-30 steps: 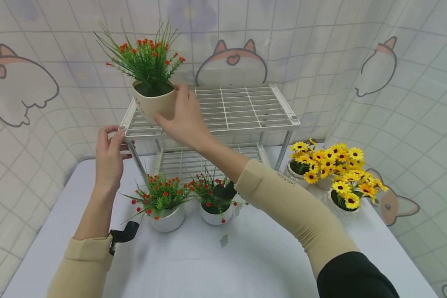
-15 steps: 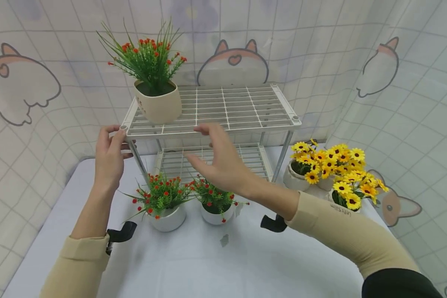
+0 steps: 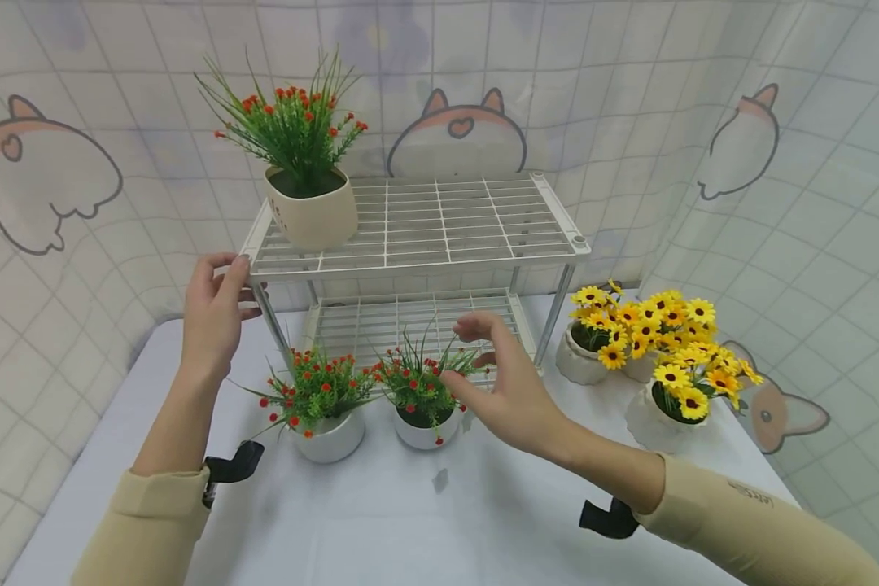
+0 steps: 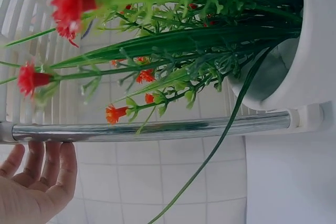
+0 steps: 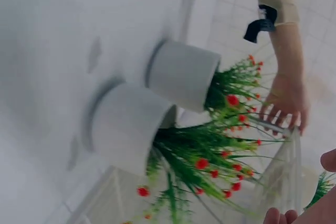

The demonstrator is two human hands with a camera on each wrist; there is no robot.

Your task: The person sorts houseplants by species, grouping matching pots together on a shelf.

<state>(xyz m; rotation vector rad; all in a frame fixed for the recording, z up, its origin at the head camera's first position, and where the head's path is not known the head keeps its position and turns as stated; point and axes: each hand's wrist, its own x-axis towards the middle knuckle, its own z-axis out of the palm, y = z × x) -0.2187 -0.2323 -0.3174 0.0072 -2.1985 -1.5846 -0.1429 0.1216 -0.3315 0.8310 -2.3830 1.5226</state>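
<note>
Fingers (image 3: 483,327) of the right hand (image 3: 513,399): loosely curved, thumb set apart, gap between them wide, nothing in hold; fingers of the left hand (image 3: 214,313): bent behind a metal post (image 3: 269,317), thumb on the corner above, gripping the white wire shelf (image 3: 425,267) at its near left corner.

Just beside the right thumb: red-flowered plant in a white pot (image 3: 426,431), on the table; contact between thumb and leaves cannot be told; further left, between the two hands: second red-flowered plant, in a white pot (image 3: 331,441), also on the table.

Behind the right fingers: lower tier (image 3: 522,321) of the shelf; above and to the right of the left fingers: cream pot (image 3: 318,220) with red flowers and long grass, upright on the upper tier.

Well to the right of the right fingers: three pots of yellow flowers (image 3: 648,330), grouped on the table, one partly hidden; below both hands: pale table (image 3: 439,545); behind all: checked curtain (image 3: 630,98) with cartoon animals.
</note>
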